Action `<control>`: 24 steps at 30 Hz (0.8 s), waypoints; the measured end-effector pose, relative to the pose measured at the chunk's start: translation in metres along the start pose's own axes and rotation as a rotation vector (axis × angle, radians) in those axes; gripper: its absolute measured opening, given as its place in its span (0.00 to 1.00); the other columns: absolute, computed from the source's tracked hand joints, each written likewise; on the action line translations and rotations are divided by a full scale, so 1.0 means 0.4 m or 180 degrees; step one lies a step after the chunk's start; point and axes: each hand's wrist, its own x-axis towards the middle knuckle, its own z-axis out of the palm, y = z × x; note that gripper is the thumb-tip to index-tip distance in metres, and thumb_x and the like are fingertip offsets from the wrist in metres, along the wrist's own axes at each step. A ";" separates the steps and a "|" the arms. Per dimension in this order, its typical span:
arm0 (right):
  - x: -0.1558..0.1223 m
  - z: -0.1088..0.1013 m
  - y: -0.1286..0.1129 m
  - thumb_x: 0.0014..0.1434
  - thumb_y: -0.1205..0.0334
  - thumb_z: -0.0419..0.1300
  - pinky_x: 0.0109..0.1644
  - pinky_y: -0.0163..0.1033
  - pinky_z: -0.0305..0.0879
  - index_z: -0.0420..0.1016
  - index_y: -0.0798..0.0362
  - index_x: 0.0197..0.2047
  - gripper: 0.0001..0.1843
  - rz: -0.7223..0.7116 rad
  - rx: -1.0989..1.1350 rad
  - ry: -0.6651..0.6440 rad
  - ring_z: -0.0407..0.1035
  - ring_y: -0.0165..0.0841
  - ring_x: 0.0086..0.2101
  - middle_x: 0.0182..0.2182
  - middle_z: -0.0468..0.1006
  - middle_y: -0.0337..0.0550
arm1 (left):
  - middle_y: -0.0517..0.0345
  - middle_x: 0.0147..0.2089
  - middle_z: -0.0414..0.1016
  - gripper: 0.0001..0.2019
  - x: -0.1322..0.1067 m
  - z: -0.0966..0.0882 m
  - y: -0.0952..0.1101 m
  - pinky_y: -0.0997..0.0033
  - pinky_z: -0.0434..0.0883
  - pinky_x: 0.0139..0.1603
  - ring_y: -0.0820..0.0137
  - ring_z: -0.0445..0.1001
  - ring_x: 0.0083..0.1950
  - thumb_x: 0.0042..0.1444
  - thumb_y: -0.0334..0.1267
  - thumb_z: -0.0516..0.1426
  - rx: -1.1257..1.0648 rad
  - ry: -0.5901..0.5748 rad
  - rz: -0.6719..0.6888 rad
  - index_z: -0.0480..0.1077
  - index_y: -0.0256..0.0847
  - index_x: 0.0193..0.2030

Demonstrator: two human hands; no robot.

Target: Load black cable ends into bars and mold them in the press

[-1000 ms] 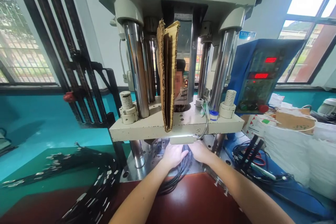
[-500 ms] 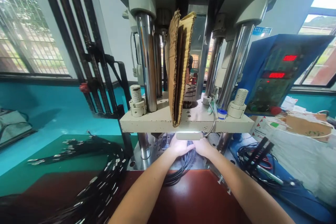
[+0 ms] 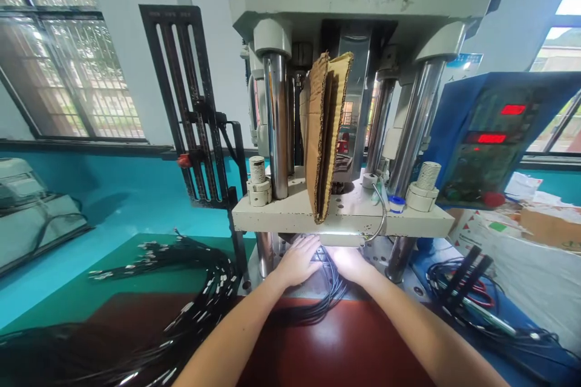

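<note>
Both my hands reach under the moving plate [image 3: 290,217] of a vertical press. My left hand [image 3: 297,261] lies over the lower metal bed with its fingers stretched forward, touching a bunch of black cables [image 3: 324,296]. My right hand [image 3: 347,263] sits beside it, brightly lit by the lamp strip [image 3: 340,237] under the plate; its fingertips are hidden under the plate. The cables run from between my hands back onto the red-brown table top [image 3: 354,344]. Whether either hand grips a cable does not show.
A folded cardboard piece [image 3: 324,133] hangs over the plate's front. Chrome columns [image 3: 276,127] stand either side. A large pile of black cables with white tags [image 3: 181,290] lies left. A blue control box with red displays [image 3: 490,133] and more cables [image 3: 467,290] are at the right.
My view has shifted left and up, so the press sits further right in the picture. Both hands stay under the plate on the cables, with little visible change.
</note>
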 end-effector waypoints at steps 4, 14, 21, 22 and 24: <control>0.002 0.001 -0.008 0.59 0.70 0.43 0.54 0.45 0.56 0.66 0.54 0.51 0.20 -0.0008 -0.0036 0.0016 0.68 0.37 0.44 0.44 0.74 0.50 | 0.51 0.61 0.58 0.24 0.014 0.013 0.005 0.60 0.49 0.62 0.65 0.55 0.61 0.55 0.47 0.48 0.0040 0.0021 -0.0026 0.57 0.40 0.57; 0.034 0.008 -0.003 0.55 0.71 0.48 0.55 0.46 0.55 0.69 0.56 0.46 0.17 0.0181 0.0000 -0.0111 0.66 0.39 0.46 0.44 0.73 0.52 | 0.50 0.55 0.64 0.22 0.043 0.055 0.017 0.60 0.52 0.59 0.63 0.60 0.57 0.55 0.49 0.48 0.0099 0.0469 -0.0383 0.61 0.39 0.53; 0.050 -0.007 -0.003 0.54 0.72 0.48 0.54 0.45 0.56 0.72 0.55 0.42 0.15 0.0349 0.0090 -0.0154 0.65 0.38 0.47 0.45 0.73 0.49 | 0.49 0.51 0.68 0.21 0.077 0.035 0.010 0.59 0.55 0.56 0.61 0.63 0.54 0.54 0.50 0.47 0.0021 0.0146 -0.0517 0.64 0.40 0.49; 0.052 -0.006 -0.003 0.55 0.71 0.49 0.54 0.45 0.56 0.72 0.54 0.43 0.15 0.0349 0.0114 -0.0132 0.64 0.38 0.47 0.46 0.73 0.48 | 0.49 0.52 0.68 0.22 0.079 0.033 0.010 0.59 0.55 0.57 0.61 0.63 0.55 0.53 0.51 0.48 0.0007 0.0112 -0.0537 0.63 0.39 0.50; 0.057 -0.002 0.002 0.55 0.70 0.51 0.54 0.44 0.57 0.71 0.53 0.44 0.14 0.0344 0.0166 -0.0081 0.64 0.37 0.47 0.46 0.72 0.47 | 0.49 0.52 0.67 0.25 0.080 0.029 0.006 0.59 0.54 0.57 0.61 0.63 0.55 0.50 0.52 0.51 -0.0042 0.0032 -0.0531 0.62 0.40 0.51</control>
